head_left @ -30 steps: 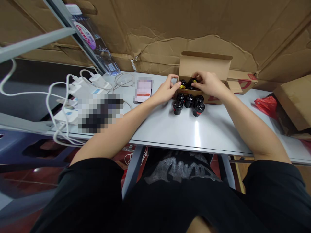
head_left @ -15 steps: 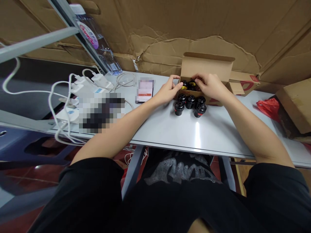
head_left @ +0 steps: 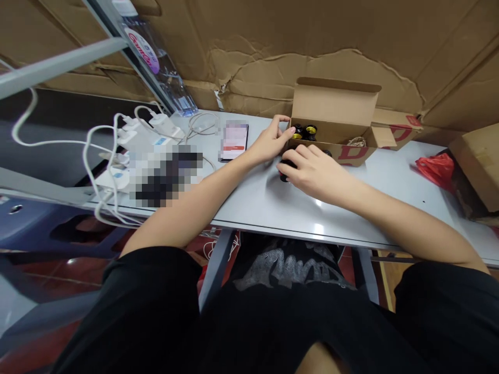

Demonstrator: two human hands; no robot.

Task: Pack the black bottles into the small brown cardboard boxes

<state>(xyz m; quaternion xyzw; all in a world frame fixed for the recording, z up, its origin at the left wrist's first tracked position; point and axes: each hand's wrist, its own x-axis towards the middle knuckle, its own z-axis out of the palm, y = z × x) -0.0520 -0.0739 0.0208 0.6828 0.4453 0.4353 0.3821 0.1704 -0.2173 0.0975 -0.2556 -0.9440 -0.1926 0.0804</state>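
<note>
An open cardboard box (head_left: 353, 154) stands on the white table with its lid raised. Inside its left end lie black pieces with yellow rings (head_left: 311, 131), and a small pale bundle (head_left: 356, 142) sits farther right. My left hand (head_left: 272, 139) grips the box's left end, thumb over the front edge. In front of the box, my right hand (head_left: 312, 171) has its fingers closed around a black cap-like piece (head_left: 284, 176) at table level. The other black pieces there are mostly hidden under this hand.
A phone (head_left: 235, 140), white cables and a power strip (head_left: 113, 179) lie to the left, with a water bottle (head_left: 167, 78) behind. At right are a red plastic bag (head_left: 435, 170) and another carton (head_left: 477, 166). Cardboard lines the back.
My right hand has come out of the box and moved down-left onto the black pieces in front. My left hand stays at the box's left end.
</note>
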